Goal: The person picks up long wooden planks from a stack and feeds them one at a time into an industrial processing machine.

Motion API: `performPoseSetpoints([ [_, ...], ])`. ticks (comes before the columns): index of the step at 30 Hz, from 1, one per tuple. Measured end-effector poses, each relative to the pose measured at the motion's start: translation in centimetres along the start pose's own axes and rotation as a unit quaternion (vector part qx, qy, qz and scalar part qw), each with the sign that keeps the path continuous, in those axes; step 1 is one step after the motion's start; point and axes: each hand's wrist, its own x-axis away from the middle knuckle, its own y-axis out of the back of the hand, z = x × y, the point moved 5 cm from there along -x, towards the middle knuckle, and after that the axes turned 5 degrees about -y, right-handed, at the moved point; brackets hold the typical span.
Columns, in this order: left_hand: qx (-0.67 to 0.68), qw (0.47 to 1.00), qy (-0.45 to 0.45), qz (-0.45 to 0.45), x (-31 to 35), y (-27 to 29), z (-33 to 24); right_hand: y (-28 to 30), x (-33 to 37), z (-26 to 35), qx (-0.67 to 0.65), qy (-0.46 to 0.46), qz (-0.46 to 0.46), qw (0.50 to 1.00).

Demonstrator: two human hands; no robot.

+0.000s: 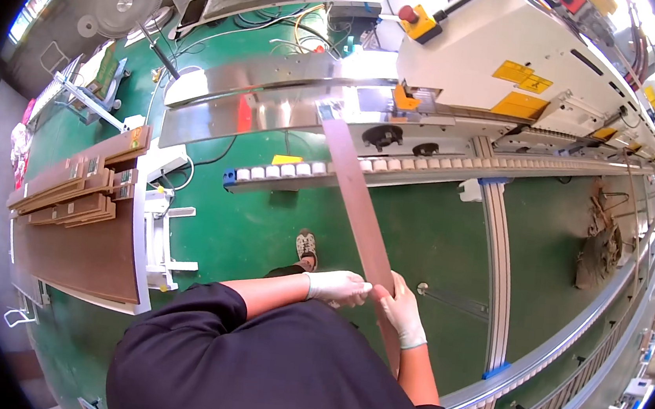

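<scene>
A long narrow brown board (355,199) slants away from my body, its far end lying on the shiny metal bed of the machine. On the near part of the board, my right hand (402,316) is closed around it, thumb on top. My left hand (339,287) is at the board's left edge, close to the right thumb. Its fingers are drawn together, and whether anything is between them is hidden. Both hands wear pale gloves with some bare fingertips. The board's near end passes under my right forearm and sleeve.
A white machine (482,70) with yellow labels and a red stop button (409,14) stands ahead. A roller rail (394,165) crosses under the board. Stacked brown boards (78,251) lie on a cart at left. A metal frame post (495,260) stands at right. Cables trail over the green floor.
</scene>
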Motion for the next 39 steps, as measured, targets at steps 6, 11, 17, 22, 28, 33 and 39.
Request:
performPoseSetpoints([
  [6, -0.181, 0.893, -0.186, -0.369, 4.9, 16.9, -9.6, -0.7, -3.9, -1.3, -0.013, -0.085, 0.047, 0.995],
  [11, -0.445, 0.808, -0.075, -0.380, 4.3, 26.9, -13.2, -0.9, -4.3, -1.2, 0.035, -0.112, 0.077, 0.990],
  [17, -0.426, 0.791, -0.250, -0.361, -3.3, 30.6, -10.1, -2.4, -5.7, 2.0, 0.048, -0.129, 0.047, 0.989],
  [22, 0.281, 0.908, -0.115, -0.288, -6.3, 30.1, -10.1, -3.9, -8.1, 0.8, 0.095, -0.144, -0.056, 0.983],
  [28, 0.267, 0.907, -0.079, -0.316, -5.0, 30.6, -13.6, -2.9, -9.4, 3.3, 0.072, -0.181, -0.038, 0.980],
  [33, 0.294, 0.893, -0.109, -0.324, -5.7, 29.9, -14.4, -1.0, -9.7, 3.6, 0.030, -0.208, -0.038, 0.977],
  [39, 0.403, 0.843, -0.106, -0.341, -7.6, 29.4, -14.9, -0.7, -10.4, 2.6, 0.050, -0.220, -0.011, 0.974],
])
